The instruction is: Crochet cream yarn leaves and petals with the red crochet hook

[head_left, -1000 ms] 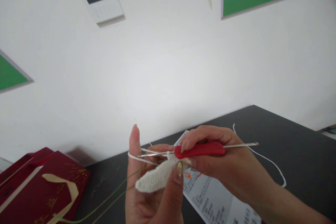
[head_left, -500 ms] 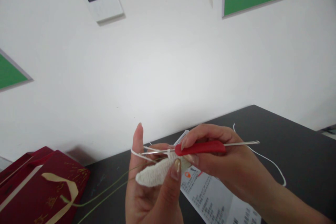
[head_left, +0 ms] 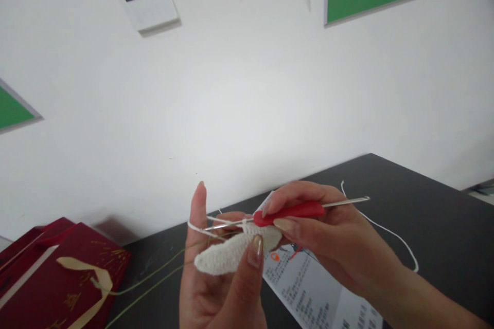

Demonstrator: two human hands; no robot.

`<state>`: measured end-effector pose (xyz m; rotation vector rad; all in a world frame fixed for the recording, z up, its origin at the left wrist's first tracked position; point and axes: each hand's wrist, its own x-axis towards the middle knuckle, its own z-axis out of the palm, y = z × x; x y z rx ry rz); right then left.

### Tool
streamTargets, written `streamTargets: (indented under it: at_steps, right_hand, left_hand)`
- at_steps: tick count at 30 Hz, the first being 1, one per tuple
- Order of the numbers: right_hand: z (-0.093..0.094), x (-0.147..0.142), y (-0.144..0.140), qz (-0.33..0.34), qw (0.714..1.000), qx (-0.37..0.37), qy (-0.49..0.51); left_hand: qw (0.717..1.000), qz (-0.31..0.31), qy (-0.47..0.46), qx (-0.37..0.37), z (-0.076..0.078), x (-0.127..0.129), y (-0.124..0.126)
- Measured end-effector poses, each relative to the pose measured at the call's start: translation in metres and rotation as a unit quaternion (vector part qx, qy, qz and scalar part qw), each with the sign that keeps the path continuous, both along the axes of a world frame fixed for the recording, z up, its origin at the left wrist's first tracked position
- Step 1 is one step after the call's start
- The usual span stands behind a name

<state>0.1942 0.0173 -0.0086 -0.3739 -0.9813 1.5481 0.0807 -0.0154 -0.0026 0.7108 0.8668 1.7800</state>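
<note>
Since the earlier frame your crochet hook [head_left: 293, 211] is tilting a little more, its bare metal tail sitting higher and closer in, while the white crocheted piece [head_left: 231, 254] is sitting slightly lower against your thumb. Your right hand [head_left: 328, 236] is closing around the red grip of the hook, forefinger lying along the top and thumb pressing from below, and the metal tip is pointing left toward your raised left forefinger. Your left hand [head_left: 222, 277] is pinching the crocheted piece between thumb and middle finger, with the forefinger standing upright and the white yarn [head_left: 389, 234] looping around it just above the knuckle. From there the yarn is running to the hook and to the top edge of the piece; another stretch is trailing behind your right wrist across the dark table [head_left: 443, 226]. Under your hands a printed paper sheet [head_left: 312, 293] is lying flat on the table. At the left edge a red gift bag [head_left: 46, 277] with a gold ribbon is resting, and thin green strands [head_left: 154, 280] are running from it toward your left hand
</note>
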Motion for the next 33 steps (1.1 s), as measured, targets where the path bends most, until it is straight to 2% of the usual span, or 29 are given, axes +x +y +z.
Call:
streamTargets:
  at_steps: [16, 21, 33]
  right_hand:
    - [0.0016, -0.0027, -0.0006, -0.007, 1.0, -0.017, 0.025]
    - [-0.0004, -0.0025, 0.0015, -0.007, 0.999, -0.03, 0.044]
    - [-0.0013, -0.0037, 0.0014, -0.007, 0.998, -0.006, 0.062]
  left_hand:
    - [0.999, 0.04, -0.025, 0.008, 0.0024, 0.0064, 0.0019]
    - [0.999, 0.038, -0.024, 0.008, 0.0013, 0.0062, 0.0022]
    - [0.999, 0.029, -0.025, 0.004, 0.0026, 0.0049, 0.0027]
